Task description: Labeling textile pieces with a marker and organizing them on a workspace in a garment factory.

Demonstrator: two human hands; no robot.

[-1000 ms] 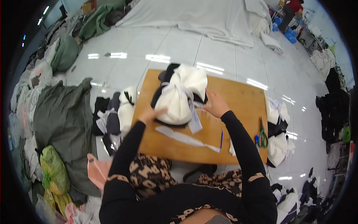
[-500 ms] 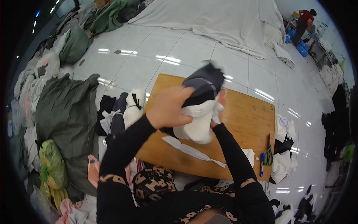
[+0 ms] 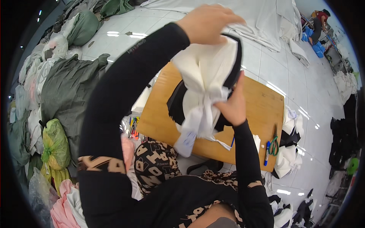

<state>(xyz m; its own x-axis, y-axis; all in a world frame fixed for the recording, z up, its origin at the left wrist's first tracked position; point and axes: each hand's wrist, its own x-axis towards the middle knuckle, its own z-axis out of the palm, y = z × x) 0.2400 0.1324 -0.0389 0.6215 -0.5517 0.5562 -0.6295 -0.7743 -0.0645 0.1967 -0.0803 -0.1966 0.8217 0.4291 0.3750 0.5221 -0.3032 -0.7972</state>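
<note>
A bundle of white and black cut fabric pieces (image 3: 203,62) is held up over the wooden table (image 3: 262,102), tied round its middle with a white cloth strip (image 3: 207,102). A white tag (image 3: 186,138) with handwriting hangs from its near end. My left hand (image 3: 211,24) is closed over the bundle's far top end, its fingers slightly blurred. My right hand (image 3: 234,106) grips the bundle's right side, thumb against the tied waist. A loose white strip (image 3: 220,143) lies on the table beneath, partly hidden by the bundle.
Green-handled scissors (image 3: 274,140) and a blue marker (image 3: 267,154) lie at the table's right edge. Fabric bundles (image 3: 287,163) sit beside it on the floor. Pens (image 3: 133,125) stand at the left. A grey-green cloth sack (image 3: 68,91) lies further left. Another person (image 3: 321,24) is far right.
The bundle has been turned over, so its white side and tag now show instead of the dark end. My left hand has moved up and away to its far end.
</note>
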